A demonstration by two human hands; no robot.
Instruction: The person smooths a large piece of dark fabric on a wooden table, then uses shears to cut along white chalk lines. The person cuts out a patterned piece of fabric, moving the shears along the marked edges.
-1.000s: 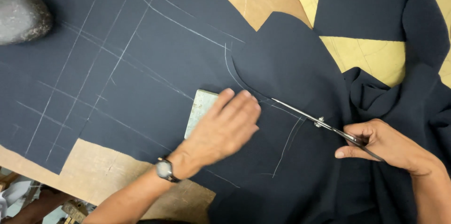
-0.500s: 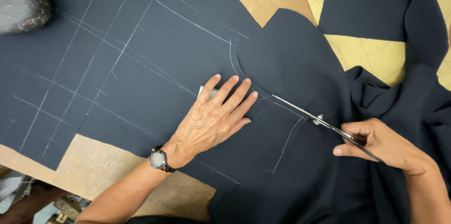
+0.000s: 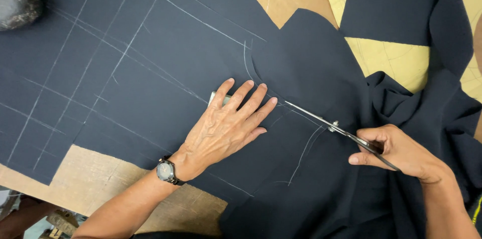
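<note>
A large piece of dark navy cloth (image 3: 150,68), marked with white chalk lines, lies spread over the desk (image 3: 100,184) and fills most of the view. The left hand (image 3: 226,126) rests flat on it near the middle, palm down and fingers spread toward the right and far side, holding nothing but pressing the cloth down. A small pale block (image 3: 217,98), perhaps chalk, peeks out from under its far fingers. A dark wristwatch (image 3: 165,171) sits on the left wrist.

Just right of those fingertips run the scissors (image 3: 326,122), their blades lying along a curved chalk line and pointing left toward the left hand. The right hand (image 3: 396,151) is closed around the scissor handles at the right, near side; the blades look nearly shut, though the tips are hard to make out against the dark cloth.

To the right of the scissors the cloth bunches into loose folds (image 3: 427,113) that lie over the right forearm's side of the desk. Yellow pattern paper (image 3: 391,58) with faint lines shows at the far right, partly covered by another dark cloth piece (image 3: 396,3). A dark rounded weight (image 3: 17,1) sits on the cloth at the far left corner, well apart from both hands.
</note>
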